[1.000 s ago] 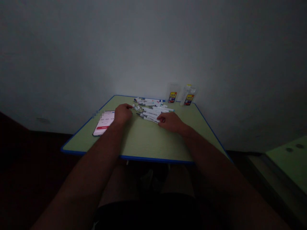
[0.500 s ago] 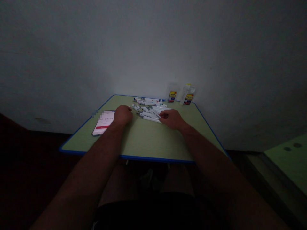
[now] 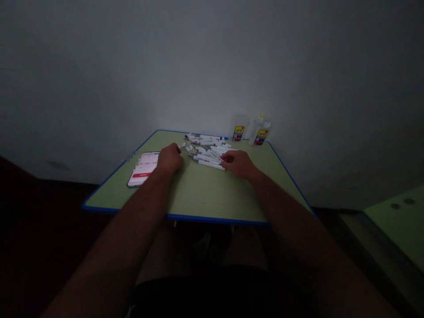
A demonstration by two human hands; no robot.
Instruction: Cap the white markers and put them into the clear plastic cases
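The grip of the right hand [image 3: 239,163] pinches one slim white marker pen [image 3: 216,156] by its near end, above a heap of white, grey-tipped marker pens [image 3: 207,163] on the pale green, blue-edged counter [image 3: 212,194]; they overlap too much to count. The left hand [image 3: 170,158] curls beside small white caps [image 3: 191,147]; whether it holds one, I cannot tell. One light-screened phone [image 3: 143,168] shows digits ending "50". Two yellow, red and dark labels [image 3: 238,133] on clear plastic containers [image 3: 243,120] are too small to read.
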